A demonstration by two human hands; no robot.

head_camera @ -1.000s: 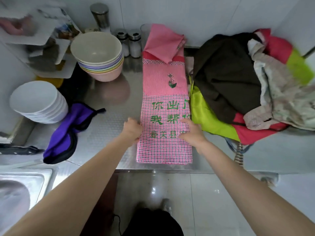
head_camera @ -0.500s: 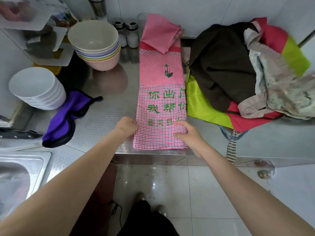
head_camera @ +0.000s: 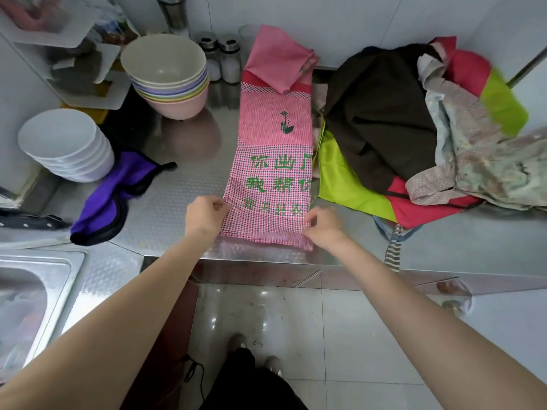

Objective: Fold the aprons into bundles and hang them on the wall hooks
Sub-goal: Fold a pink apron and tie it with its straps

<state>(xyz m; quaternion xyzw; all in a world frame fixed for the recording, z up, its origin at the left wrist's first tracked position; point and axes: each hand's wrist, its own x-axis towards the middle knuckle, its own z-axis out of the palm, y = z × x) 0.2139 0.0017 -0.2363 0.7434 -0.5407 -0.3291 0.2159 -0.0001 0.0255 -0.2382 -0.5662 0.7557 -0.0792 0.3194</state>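
The steel counter carries everything. On it the pink checked apron lies as a long narrow strip, its long axis running straight away from me toward the wall, the near end at the counter edge. My left hand pinches the near left corner and my right hand pinches the near right corner, both equally close. That hem looks blurred, perhaps already lifted. I judge the fold must go forward along the strip.
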